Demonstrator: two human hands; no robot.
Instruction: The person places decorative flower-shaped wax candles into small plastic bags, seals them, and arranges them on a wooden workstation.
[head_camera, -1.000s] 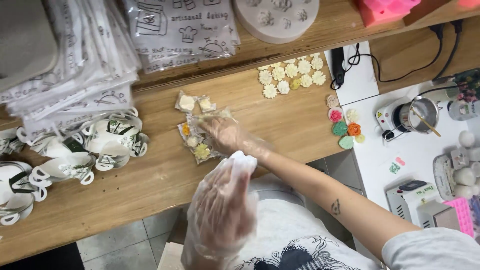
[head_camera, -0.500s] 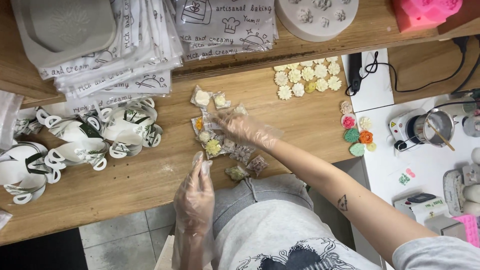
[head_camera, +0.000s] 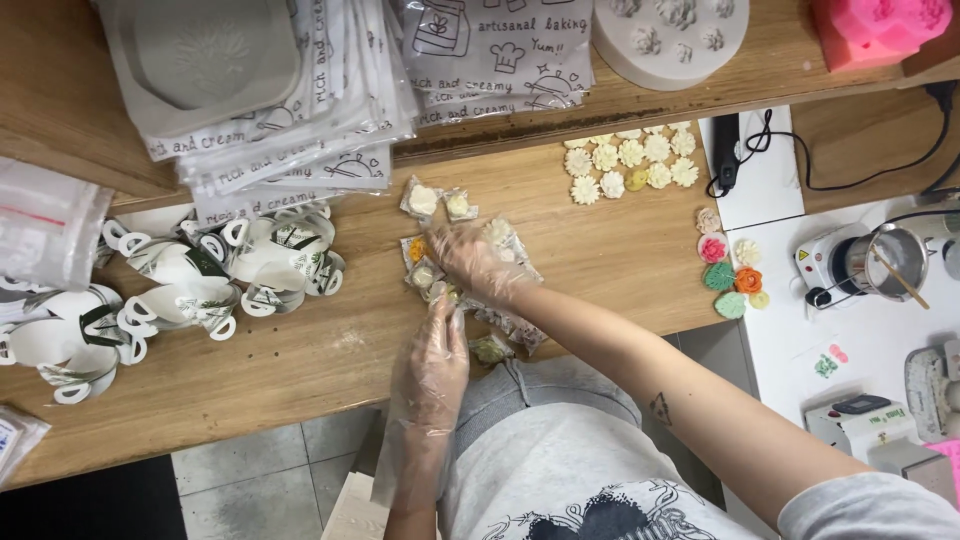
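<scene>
Wooden desk (head_camera: 620, 250) fills the middle of the head view, with a raised wooden shelf (head_camera: 60, 120) behind it and grey floor tiles below its front edge.

Left hand (head_camera: 432, 362), in a clear disposable plastic glove, reaches up from the lower edge of the view with the forearm nearly vertical. Its fingers point away from the body and draw together at the near edge of a cluster of small clear-wrapped flower-shaped pieces (head_camera: 428, 200). The fingertips touch one wrapped piece; whether they close on it cannot be told.

Right hand (head_camera: 480, 262), also gloved, comes in from the lower right on a bare forearm that crosses the desk diagonally. The hand lies palm down over the cluster, fingers curled loosely and partly spread across the wrappers. A firm grip cannot be confirmed.

The cluster sits near the centre of the desk, close to the front edge, with some wrapped pieces trailing toward the person's lap.

To the left lie folded white paper holders with green print (head_camera: 190, 280). Behind them, stacks of printed clear bags (head_camera: 300, 130) overhang the shelf. Unwrapped cream flower-shaped pieces (head_camera: 625, 160) lie in rows to the right, well apart from the hands.
</scene>
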